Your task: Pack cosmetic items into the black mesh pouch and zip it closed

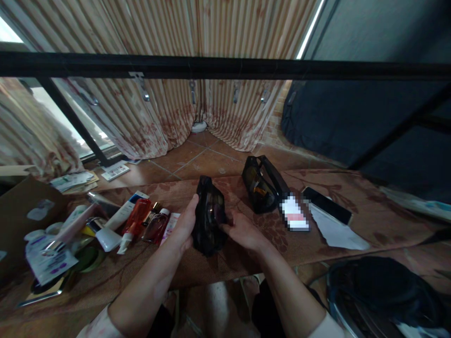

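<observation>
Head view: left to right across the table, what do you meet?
Sachet, white tube, orange bottle, red bottle, left hand, held pouch, right hand, second pouch, phone.

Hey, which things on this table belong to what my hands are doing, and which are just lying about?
In hand: black mesh pouch, gripped by left hand and right hand.
Lying about: second black pouch, phone, white paper, red bottles, white tube, sachets at far left.
</observation>
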`<action>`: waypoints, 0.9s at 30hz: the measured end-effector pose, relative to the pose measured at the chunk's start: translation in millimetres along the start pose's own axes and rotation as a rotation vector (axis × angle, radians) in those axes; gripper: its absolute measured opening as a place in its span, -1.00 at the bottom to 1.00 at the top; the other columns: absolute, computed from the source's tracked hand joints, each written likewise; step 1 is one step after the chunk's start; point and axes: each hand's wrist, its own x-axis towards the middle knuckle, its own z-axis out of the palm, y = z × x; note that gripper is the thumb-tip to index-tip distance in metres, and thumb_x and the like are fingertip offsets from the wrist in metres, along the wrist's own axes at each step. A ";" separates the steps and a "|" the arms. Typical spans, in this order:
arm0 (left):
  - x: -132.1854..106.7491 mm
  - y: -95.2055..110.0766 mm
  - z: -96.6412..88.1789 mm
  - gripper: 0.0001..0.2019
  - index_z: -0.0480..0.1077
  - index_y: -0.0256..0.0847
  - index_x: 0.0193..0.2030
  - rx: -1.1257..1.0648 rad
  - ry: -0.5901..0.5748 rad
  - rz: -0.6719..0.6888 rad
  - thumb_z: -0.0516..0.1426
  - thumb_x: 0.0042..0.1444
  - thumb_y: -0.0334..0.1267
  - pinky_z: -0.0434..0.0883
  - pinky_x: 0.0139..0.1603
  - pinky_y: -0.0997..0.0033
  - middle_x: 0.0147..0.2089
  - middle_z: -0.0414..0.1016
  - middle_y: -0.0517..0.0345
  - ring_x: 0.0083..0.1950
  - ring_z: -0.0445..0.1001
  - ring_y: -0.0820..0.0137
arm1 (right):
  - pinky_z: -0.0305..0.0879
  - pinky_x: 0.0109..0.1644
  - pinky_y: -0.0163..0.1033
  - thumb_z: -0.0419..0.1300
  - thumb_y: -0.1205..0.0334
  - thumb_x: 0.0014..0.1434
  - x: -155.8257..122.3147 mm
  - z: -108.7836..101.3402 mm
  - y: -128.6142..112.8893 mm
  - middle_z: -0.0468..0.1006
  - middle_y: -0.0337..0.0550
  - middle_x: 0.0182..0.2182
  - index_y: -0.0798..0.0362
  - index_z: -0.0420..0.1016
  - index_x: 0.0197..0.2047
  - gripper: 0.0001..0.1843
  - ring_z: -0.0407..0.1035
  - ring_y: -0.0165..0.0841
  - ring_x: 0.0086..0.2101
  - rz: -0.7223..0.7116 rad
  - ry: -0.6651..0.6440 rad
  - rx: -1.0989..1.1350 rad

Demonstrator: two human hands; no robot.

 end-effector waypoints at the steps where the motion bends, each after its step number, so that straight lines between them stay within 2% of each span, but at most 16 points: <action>1: 0.2 0.5 -0.2 -0.49 0.55 -0.32 -0.22 0.002 -0.004 -0.004 0.01 0.28 0.12 0.53 -0.44 0.38 -0.39 0.64 -0.03 -0.47 0.59 0.30 | 0.36 -0.11 -0.18 0.29 0.23 0.09 0.1 -1.9 -1.0 0.67 -0.06 -0.22 0.06 0.57 -0.11 -0.74 0.55 -0.17 -0.17 0.002 -0.013 -0.036; 4: 1.3 1.8 -1.8 -0.50 0.54 -0.31 -0.23 -0.010 -0.037 0.000 0.00 0.29 0.11 0.53 -0.43 0.38 -0.41 0.64 -0.01 -0.47 0.60 0.30 | 0.32 -0.04 -0.15 0.16 0.19 0.23 1.8 -5.6 -1.6 0.66 0.03 -0.16 0.08 0.56 -0.05 -0.73 0.52 -0.14 -0.09 0.023 0.065 -0.162; 8: 1.2 2.3 -2.4 -0.54 0.53 -0.30 -0.22 -0.010 -0.026 0.022 0.02 0.29 0.08 0.53 -0.42 0.39 -0.39 0.64 0.02 -0.48 0.59 0.33 | 0.31 -0.06 -0.13 0.10 0.20 0.27 4.4 -7.8 -0.7 0.65 0.08 -0.18 0.08 0.57 -0.08 -0.73 0.52 -0.10 -0.11 0.084 0.203 -0.281; 14: 3.1 -2.6 -2.4 -0.56 0.54 -0.31 -0.18 0.029 -0.001 0.070 0.06 0.26 0.06 0.54 -0.35 0.38 -0.36 0.65 0.00 -0.44 0.60 0.32 | 0.33 -0.06 -0.20 0.07 0.22 0.28 5.5 -7.5 -4.1 0.66 -0.01 -0.23 0.08 0.57 -0.11 -0.73 0.53 -0.20 -0.17 -0.006 0.330 -0.102; 22: 8.5 -7.4 -8.6 -0.58 0.52 -0.28 -0.14 0.101 -0.054 0.193 0.24 0.04 0.05 0.49 -0.33 0.38 -0.33 0.63 0.05 -0.38 0.59 0.30 | 0.34 -0.14 -0.22 0.07 0.14 0.27 7.0 -2.5 -7.6 0.65 -0.05 -0.28 0.11 0.57 -0.16 -0.70 0.52 -0.26 -0.26 -0.051 0.329 0.055; 24: 11.0 -8.1 -11.2 -0.59 0.51 -0.26 -0.11 0.161 -0.025 0.267 0.27 0.00 0.01 0.49 -0.25 0.34 -0.24 0.63 0.03 -0.27 0.60 0.26 | 0.34 -0.15 -0.23 0.07 0.12 0.27 7.7 -1.9 -7.1 0.65 -0.07 -0.30 0.10 0.57 -0.17 -0.69 0.51 -0.27 -0.27 -0.051 0.331 0.081; 25: 12.5 -7.8 -13.0 -0.60 0.51 -0.24 -0.09 0.215 0.020 0.345 0.28 -0.01 -0.03 0.49 -0.16 0.31 -0.18 0.62 0.02 -0.19 0.60 0.24 | 0.35 -0.16 -0.23 0.07 0.11 0.27 8.0 -1.7 -6.8 0.65 -0.07 -0.31 0.09 0.57 -0.17 -0.69 0.51 -0.27 -0.28 -0.050 0.333 0.093; 27: 14.8 -5.0 -17.7 -0.65 0.51 -0.20 -0.07 0.416 0.108 0.585 0.28 -0.03 -0.16 0.43 0.10 0.20 -0.02 0.58 0.00 0.04 0.53 0.19 | 0.35 -0.14 -0.22 0.08 0.10 0.26 8.3 -1.2 -6.4 0.65 -0.08 -0.32 0.09 0.58 -0.16 -0.69 0.51 -0.27 -0.28 -0.045 0.336 0.115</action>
